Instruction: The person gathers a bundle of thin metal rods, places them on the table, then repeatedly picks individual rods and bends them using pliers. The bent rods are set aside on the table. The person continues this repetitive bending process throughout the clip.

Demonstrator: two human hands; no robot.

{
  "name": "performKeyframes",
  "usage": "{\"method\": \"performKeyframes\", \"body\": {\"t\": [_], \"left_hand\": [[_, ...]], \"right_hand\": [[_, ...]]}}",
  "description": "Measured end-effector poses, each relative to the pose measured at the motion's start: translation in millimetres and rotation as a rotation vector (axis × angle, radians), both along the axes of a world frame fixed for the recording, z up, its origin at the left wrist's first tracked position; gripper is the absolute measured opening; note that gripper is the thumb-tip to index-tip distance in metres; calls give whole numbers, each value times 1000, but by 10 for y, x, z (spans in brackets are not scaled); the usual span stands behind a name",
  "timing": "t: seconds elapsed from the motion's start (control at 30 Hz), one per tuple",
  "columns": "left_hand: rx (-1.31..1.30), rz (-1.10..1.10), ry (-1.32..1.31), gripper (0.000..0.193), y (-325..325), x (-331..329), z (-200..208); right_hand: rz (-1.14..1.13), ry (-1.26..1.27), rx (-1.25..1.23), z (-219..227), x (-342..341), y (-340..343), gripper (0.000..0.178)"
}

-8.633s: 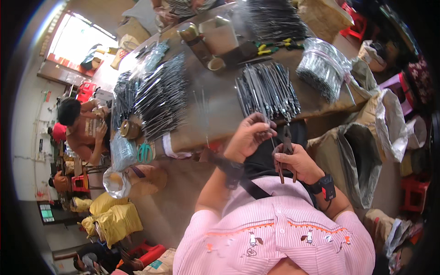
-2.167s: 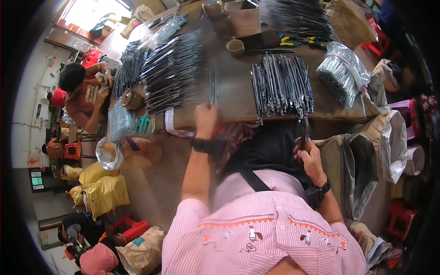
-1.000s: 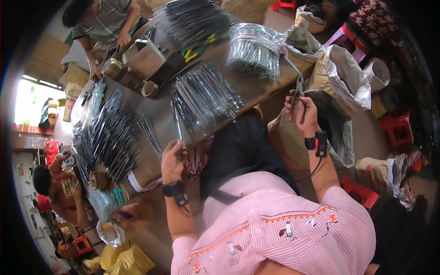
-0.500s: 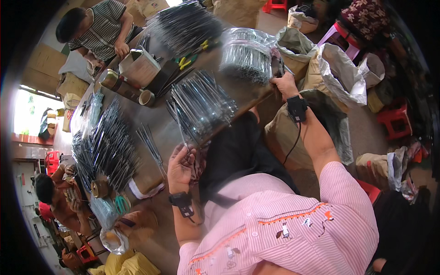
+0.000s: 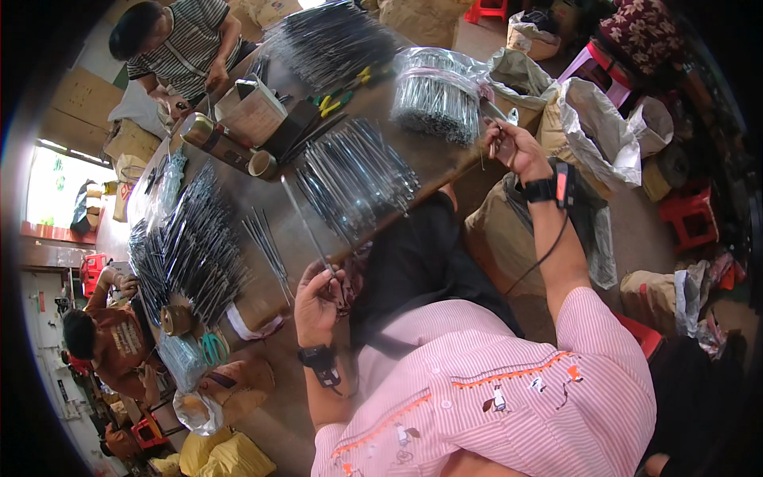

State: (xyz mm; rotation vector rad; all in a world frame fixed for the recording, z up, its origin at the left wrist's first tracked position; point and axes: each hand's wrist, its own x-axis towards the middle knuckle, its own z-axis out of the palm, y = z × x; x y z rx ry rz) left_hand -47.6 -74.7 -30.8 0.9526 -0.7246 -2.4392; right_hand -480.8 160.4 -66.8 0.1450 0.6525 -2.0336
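Pink Stripes, Silver Gleam, Dashes of Yellow

A long, thin metallic strip (image 5: 307, 222) is silver-grey; the flat-topped counter (image 5: 258, 189) is dull brown. The person's button-front shirt (image 5: 493, 429) carries pink-and-white stripes and an orange embroidered border (image 5: 513, 371). A co-worker's short-sleeved shirt (image 5: 189, 49) has dark-and-pale stripes. Pliers (image 5: 325, 103) have yellow-and-green handles, looped scissors (image 5: 211, 350) are teal, a plastic stool (image 5: 690, 207) red.
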Motion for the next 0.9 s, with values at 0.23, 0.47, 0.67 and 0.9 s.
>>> {"method": "performKeyframes", "body": {"t": [0.23, 0.47, 0.67, 0.9], "left_hand": [[-7, -71, -4, 24, 142, -118, 42], [-87, -108, -101, 25, 217, -101, -61], [-183, -326, -44, 28, 511, -368, 55], [-290, -340, 68, 18, 637, -579, 197]], "right_hand": [[52, 19, -78, -99, -6, -112, 10], [72, 456, 269, 137, 673, 40, 8], [125, 529, 236, 536, 1456, -152, 18], [65, 696, 214, 701, 2076, -395, 17]]}}
